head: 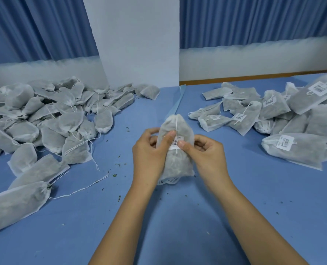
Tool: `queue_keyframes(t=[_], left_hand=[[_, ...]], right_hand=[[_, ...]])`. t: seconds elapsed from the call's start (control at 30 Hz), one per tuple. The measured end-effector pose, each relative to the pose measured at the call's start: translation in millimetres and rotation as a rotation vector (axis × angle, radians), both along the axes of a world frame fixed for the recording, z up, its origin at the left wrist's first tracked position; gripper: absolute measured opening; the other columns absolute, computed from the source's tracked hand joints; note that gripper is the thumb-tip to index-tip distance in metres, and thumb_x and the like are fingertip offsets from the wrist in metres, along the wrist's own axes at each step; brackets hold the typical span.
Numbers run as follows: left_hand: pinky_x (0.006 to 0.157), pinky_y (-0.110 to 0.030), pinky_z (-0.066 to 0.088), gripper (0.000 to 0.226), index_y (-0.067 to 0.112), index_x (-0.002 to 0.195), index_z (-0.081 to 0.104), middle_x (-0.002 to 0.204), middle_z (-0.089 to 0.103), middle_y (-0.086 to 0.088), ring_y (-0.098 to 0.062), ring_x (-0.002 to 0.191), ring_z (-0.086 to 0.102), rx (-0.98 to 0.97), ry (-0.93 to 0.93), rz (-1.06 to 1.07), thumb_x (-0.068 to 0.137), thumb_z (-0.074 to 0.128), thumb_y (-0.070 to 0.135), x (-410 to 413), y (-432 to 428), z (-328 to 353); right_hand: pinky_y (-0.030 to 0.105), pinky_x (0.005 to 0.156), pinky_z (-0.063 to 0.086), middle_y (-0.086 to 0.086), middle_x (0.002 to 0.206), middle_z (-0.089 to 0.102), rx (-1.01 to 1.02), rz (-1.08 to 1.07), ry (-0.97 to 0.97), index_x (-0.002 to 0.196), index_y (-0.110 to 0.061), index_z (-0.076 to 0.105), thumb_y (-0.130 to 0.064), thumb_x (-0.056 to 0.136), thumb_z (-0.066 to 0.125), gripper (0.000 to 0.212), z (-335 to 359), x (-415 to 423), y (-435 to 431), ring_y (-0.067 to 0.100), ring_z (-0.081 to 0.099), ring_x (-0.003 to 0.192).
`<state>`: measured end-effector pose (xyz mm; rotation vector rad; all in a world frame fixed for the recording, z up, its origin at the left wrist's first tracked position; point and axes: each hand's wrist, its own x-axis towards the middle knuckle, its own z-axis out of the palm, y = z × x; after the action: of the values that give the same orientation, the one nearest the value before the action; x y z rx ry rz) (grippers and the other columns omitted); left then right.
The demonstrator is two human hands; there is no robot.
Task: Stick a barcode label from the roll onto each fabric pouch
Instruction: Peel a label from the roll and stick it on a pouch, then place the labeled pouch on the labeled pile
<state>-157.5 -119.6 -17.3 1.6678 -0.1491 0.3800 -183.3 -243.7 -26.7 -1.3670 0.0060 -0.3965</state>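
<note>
While you hold the pouch (175, 163) upright over the middle of the blue table (235, 197), both hands are closed on it; your left hand (149, 152) curls round its left edge with the thumb laid across the front; your right hand (208, 155) curls round its right edge, its thumb pressing on the barcode label (175, 142). That label lies flat on the front of the pouch, between your two thumbs; the white drawstring (176, 123) runs down from the gathered top and passes under it. A printed white strip (167, 181) peeks out below the pouch's bottom edge; you cannot tell whether it is the roll. To your left lies a heap of plain pouches (44, 115), strings trailing over the table; to your right, well apart from it, lies a heap of labelled pouches (283, 115), their barcodes facing up. Green crumbs (115, 175) are scattered near your wrists; blue curtains (44, 25) and a white pillar (136, 35) stand behind.
</note>
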Motion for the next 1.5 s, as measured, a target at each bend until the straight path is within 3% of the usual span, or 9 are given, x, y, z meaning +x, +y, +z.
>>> queue_keyframes(t=[0.23, 0.43, 0.57, 0.7, 0.77, 0.83, 0.93, 1.07, 1.5], left_hand=[[0.044, -0.016, 0.030, 0.044, -0.001, 0.061, 0.056, 0.051, 0.048, 0.000, -0.005, 0.045, 0.037, 0.192, -0.029, -0.057, 0.084, 0.074, 0.032, -1, -56, 19], [0.046, -0.019, 0.035, 0.042, 0.009, 0.070, 0.058, 0.068, 0.057, -0.003, -0.013, 0.056, 0.051, 0.421, 0.454, -0.323, 0.087, 0.067, 0.046, 3, -103, 11], [0.051, -0.023, 0.034, 0.034, 0.007, 0.082, 0.061, 0.078, 0.057, -0.004, -0.015, 0.064, 0.051, 0.498, 0.526, -0.318, 0.087, 0.068, 0.040, 12, -116, 0], [0.055, -0.022, 0.042, 0.037, 0.007, 0.107, 0.063, 0.097, 0.064, -0.008, -0.016, 0.075, 0.058, -0.025, 0.578, -0.357, 0.095, 0.057, 0.041, 18, -136, 26], [0.067, -0.025, 0.048, 0.037, 0.013, 0.110, 0.058, 0.102, 0.064, -0.009, -0.018, 0.085, 0.062, -0.343, 0.615, -0.495, 0.099, 0.046, 0.046, 21, -144, 47], [0.078, -0.031, 0.051, 0.042, 0.018, 0.122, 0.053, 0.110, 0.060, -0.009, -0.023, 0.100, 0.061, -0.235, 0.636, -0.516, 0.099, 0.043, 0.052, 23, -151, 57], [0.090, -0.037, 0.049, 0.049, 0.018, 0.134, 0.049, 0.124, 0.055, -0.012, -0.026, 0.106, 0.060, 0.061, 0.617, -0.469, 0.099, 0.040, 0.053, 19, -153, 49], [0.077, -0.029, 0.052, 0.030, 0.017, 0.107, 0.061, 0.100, 0.066, -0.006, -0.019, 0.083, 0.063, 0.021, 0.536, -0.466, 0.101, 0.041, 0.040, 11, -140, 36], [0.068, -0.020, 0.052, 0.030, 0.009, 0.079, 0.069, 0.073, 0.070, 0.002, -0.006, 0.070, 0.065, 0.032, 0.054, 0.032, 0.091, 0.044, -0.001, -32, 2, 4]], right_hand=[[0.029, 0.064, 0.056, 0.011, 0.081, 0.074, -0.008, -0.021, 0.122, 0.088, -0.005, 0.073, -0.015, 0.083, 0.071, 0.011, 4, -20, -51, 0.022, 0.071, 0.074], [0.032, 0.059, 0.038, 0.023, 0.069, 0.056, -0.208, -0.213, 0.321, 0.082, 0.015, 0.058, -0.024, 0.086, 0.069, 0.040, -1, -32, -102, 0.023, 0.052, 0.065], [0.020, 0.038, 0.027, 0.009, 0.061, 0.062, -0.223, 0.132, 0.607, 0.090, 0.002, 0.066, -0.028, 0.090, 0.064, 0.030, 5, -45, -130, 0.020, 0.061, 0.051], [0.015, 0.042, 0.044, 0.006, 0.061, 0.067, 0.135, 0.103, 0.424, 0.097, 0.003, 0.062, -0.008, 0.091, 0.060, 0.013, 33, -21, -140, 0.009, 0.060, 0.046], [0.020, 0.068, 0.055, 0.014, 0.085, 0.068, 0.387, -0.011, 0.250, 0.098, 0.005, 0.059, -0.005, 0.094, 0.056, 0.011, 52, 5, -150, 0.018, 0.069, 0.076], [0.028, 0.087, 0.054, 0.016, 0.093, 0.057, 0.503, -0.090, 0.209, 0.094, 0.002, 0.057, -0.009, 0.095, 0.056, 0.011, 60, 23, -158, 0.030, 0.065, 0.103], [0.023, 0.077, 0.057, 0.019, 0.095, 0.057, 0.376, -0.092, 0.304, 0.087, 0.001, 0.056, -0.005, 0.095, 0.052, 0.011, 46, 24, -155, 0.028, 0.066, 0.092], [0.020, 0.058, 0.056, 0.018, 0.078, 0.065, 0.133, -0.013, 0.349, 0.078, 0.003, 0.062, 0.007, 0.091, 0.046, 0.020, 23, 7, -123, 0.023, 0.062, 0.063], [0.014, 0.056, 0.044, 0.005, 0.069, 0.063, -0.202, 0.245, 0.125, 0.074, -0.006, 0.067, 0.018, 0.081, 0.040, 0.037, 16, -10, 59, 0.007, 0.059, 0.063]])
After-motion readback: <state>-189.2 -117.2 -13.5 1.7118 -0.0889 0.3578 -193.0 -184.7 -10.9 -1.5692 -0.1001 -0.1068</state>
